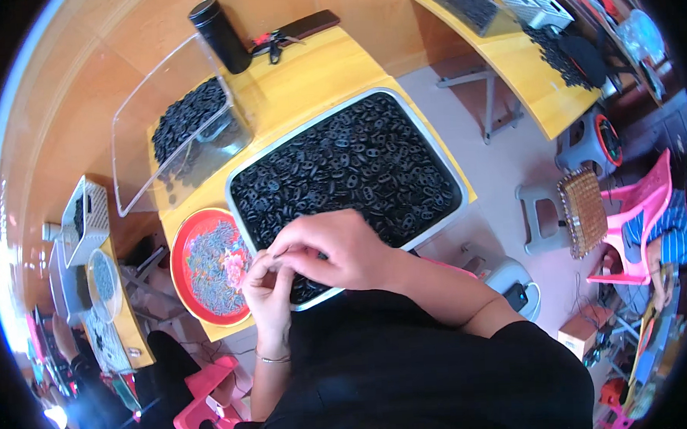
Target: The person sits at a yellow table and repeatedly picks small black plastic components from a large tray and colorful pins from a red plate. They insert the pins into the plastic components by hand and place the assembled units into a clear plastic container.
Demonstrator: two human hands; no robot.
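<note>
My left hand (pixel 269 294) and my right hand (pixel 333 249) meet fingertip to fingertip over the near left corner of a grey-rimmed tray (pixel 458 171). Both are closed in a pinch; whatever lies between the fingertips is too small and hidden to name. Small flat black pieces with holes (pixel 341 161) fill the tray. Just left of my left hand sits a round red plate (pixel 180 271) with a flower pattern, covered in many small silvery metal pieces (pixel 212 266).
A clear plastic box (pixel 119 159) holds more black pieces at the far left. Behind stand a black canister (pixel 221 36) and pliers (pixel 275 45). Another yellow table (pixel 513 69) is at the right, near a grey stool (pixel 541 217) and a person on a pink chair (pixel 653 201).
</note>
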